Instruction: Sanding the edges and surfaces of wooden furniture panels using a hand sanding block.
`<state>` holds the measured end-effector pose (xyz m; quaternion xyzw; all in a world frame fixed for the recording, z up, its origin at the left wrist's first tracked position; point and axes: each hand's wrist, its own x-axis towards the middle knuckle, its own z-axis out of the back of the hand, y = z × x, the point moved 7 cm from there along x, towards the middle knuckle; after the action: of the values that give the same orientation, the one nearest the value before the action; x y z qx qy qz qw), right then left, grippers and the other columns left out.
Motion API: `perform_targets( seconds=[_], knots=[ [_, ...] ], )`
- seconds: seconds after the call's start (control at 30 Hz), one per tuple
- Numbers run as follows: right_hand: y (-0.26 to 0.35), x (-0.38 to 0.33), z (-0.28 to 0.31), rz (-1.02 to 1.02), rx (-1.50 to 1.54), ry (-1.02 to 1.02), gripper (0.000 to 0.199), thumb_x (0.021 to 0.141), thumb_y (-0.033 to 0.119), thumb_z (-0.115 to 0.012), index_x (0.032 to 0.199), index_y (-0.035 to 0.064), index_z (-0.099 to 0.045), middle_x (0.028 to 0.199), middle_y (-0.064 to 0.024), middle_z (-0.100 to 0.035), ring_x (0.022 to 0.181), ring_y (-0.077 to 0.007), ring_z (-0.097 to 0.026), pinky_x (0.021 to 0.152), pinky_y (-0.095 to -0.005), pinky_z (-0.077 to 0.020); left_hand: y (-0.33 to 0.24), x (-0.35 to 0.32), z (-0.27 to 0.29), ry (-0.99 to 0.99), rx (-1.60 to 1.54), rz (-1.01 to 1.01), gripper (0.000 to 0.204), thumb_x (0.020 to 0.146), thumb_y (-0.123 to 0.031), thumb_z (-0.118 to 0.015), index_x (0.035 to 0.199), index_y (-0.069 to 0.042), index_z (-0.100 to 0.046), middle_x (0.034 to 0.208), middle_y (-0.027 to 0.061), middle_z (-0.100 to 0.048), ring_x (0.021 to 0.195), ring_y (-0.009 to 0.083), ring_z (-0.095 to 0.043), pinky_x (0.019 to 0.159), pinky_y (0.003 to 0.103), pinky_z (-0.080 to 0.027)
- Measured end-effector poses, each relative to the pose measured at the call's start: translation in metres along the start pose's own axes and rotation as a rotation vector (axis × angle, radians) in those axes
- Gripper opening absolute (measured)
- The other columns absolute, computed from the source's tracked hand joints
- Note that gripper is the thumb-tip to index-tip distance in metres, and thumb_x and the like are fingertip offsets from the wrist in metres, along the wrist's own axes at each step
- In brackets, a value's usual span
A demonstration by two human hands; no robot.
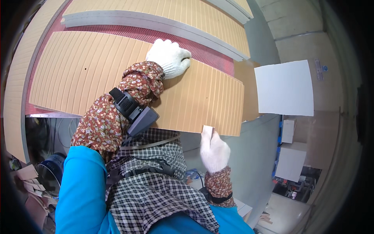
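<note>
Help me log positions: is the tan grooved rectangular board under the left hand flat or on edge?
Flat: the tan grooved rectangular board shows its broad grooved face upward.

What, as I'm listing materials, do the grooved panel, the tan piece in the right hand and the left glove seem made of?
Grooved panel: possibly fibreboard, satin tan, from its evenly grooved face. Tan piece: matte, straight-edged, perhaps card or wood; too small to tell. Left glove: likely knitted cotton, matte white, from its textured cuff.

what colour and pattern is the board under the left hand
The board is tan with paler parallel stripes, seen best in the head view.
</note>
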<state>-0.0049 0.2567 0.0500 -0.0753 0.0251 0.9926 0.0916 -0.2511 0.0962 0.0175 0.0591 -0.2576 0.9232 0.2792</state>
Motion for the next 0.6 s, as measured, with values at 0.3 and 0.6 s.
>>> perform_targets(
  seconds=[0.3, 0.6],
  knots=[
    [0.01, -0.014, -0.003, 0.095, -0.056, -0.031, 0.039, 0.105, 0.021, -0.055, 0.143, 0.0116, -0.055, 0.093, -0.0138, -0.071, 0.065, -0.0338, -0.072, 0.055, -0.0474, -0.0572, -0.003, 0.002, -0.001, 0.011, -0.007, 0.0, 0.037, 0.098, -0.041, -0.058, 0.118, -0.017, -0.078, 0.099, 0.0164, -0.075, 0.096, 0.0343, -0.07, 0.09, 0.05, -0.052],
    [0.009, 0.107, 0.012, 0.065, -0.03, 0.009, 0.037, 0.11, 0.033, -0.04, 0.125, 0.0059, -0.06, 0.1, -0.0222, -0.071, 0.086, -0.0427, -0.072, 0.074, -0.0548, -0.0579, -0.004, 0.004, -0.001, 0.036, -0.021, 0.021, 0.036, 0.097, -0.038, -0.059, 0.118, -0.017, -0.079, 0.096, 0.0171, -0.075, 0.096, 0.0346, -0.07, 0.09, 0.05, -0.051]
  ],
)
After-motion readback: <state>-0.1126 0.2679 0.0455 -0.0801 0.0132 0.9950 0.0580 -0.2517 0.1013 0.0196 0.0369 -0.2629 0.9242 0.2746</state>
